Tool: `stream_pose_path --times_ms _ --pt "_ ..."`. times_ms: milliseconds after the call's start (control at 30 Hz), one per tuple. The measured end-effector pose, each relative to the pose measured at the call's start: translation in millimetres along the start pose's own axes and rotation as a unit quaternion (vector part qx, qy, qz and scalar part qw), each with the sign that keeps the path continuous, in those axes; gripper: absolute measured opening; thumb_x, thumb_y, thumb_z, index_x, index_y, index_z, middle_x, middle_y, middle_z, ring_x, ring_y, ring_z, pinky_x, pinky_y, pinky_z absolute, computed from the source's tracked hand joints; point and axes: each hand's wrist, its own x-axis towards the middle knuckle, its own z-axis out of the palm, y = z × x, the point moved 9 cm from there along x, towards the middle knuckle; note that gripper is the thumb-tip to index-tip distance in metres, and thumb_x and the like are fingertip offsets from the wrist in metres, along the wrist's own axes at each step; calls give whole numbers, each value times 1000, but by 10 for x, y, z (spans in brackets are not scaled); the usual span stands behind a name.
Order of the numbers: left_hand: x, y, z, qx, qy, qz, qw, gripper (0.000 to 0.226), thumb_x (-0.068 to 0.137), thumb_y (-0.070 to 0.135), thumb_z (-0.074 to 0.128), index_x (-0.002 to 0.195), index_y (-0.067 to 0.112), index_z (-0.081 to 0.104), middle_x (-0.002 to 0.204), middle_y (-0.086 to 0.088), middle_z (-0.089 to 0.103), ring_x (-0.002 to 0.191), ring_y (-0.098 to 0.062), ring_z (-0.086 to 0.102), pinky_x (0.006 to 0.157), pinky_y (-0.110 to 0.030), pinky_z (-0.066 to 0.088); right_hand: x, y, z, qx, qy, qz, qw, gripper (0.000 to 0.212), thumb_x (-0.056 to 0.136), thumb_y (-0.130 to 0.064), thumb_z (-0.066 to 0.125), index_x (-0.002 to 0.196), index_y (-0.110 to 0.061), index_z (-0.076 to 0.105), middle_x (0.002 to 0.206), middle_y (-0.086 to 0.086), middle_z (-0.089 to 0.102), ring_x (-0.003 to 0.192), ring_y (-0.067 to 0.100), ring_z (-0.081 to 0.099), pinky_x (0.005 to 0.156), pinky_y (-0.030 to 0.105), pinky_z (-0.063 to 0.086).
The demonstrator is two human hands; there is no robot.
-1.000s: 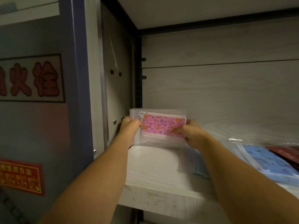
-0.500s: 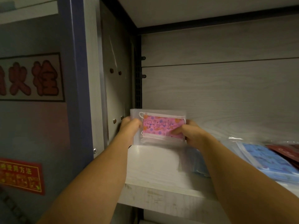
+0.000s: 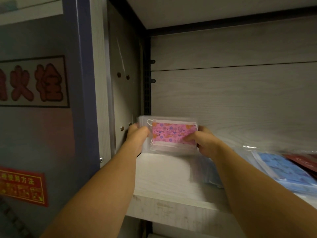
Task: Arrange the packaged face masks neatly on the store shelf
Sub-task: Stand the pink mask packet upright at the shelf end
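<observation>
Here, on the pale shelf, I see blue mask packets lying right. At the far left corner, my left hand and right hand grip the upright pink mask packet, fingers curled round its ends.

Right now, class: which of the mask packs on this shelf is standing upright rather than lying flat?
The pink mask pack, gripped by the left hand and right hand, stands upright. The blue mask pack lies flat.

Dim, warm light. My forearms shadow shelf board. Soft blur throughout; blue mask packs at right smeared. Wide-angle bending at frame edges. Glare on plastic wrap.
</observation>
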Motion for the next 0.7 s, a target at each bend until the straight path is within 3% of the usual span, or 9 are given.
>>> stream_pose_path --times_ms 133,267,333,533,700 --pt "19 -8 -10 -6 1 1 1000 39 82 -9 51 115 12 53 90 -10 61 76 -26 61 60 -29 48 -8 40 65 4 -17 13 1000 38 72 24 63 107 11 68 112 32 68 106 45 66 99 57 51" --pt "34 -40 6 11 -11 -12 1000 26 80 -9 54 98 10 57 91 -14 63 78 -28 63 67 -34 54 7 64 30 8 0 17 1000 35 72 25 64 106 14 67 109 34 68 102 46 68 96 59 52" --pt "55 -48 16 13 -16 -11 1000 28 79 -9 54 100 9 58 94 -15 65 80 -30 65 70 -37 57 15 75 16 4 4 17 1000 34 71 25 66 104 15 67 106 34 69 102 49 67 94 61 53" --pt "81 -32 47 1 -18 4 1000 36 84 -8 58 114 11 58 95 -11 66 81 -28 65 59 -32 52 0 37 -17 2 22 8 1000 25 73 24 62 87 6 71 100 32 71 95 44 70 89 58 55" --pt "183 -24 6 -29 14 27 999 33 88 14 71 119 13 60 98 -4 69 81 -21 67 62 -29 52 18 1 -61 83 66 12 994 33 79 25 59 111 16 64 103 26 70 91 37 70 90 53 56"
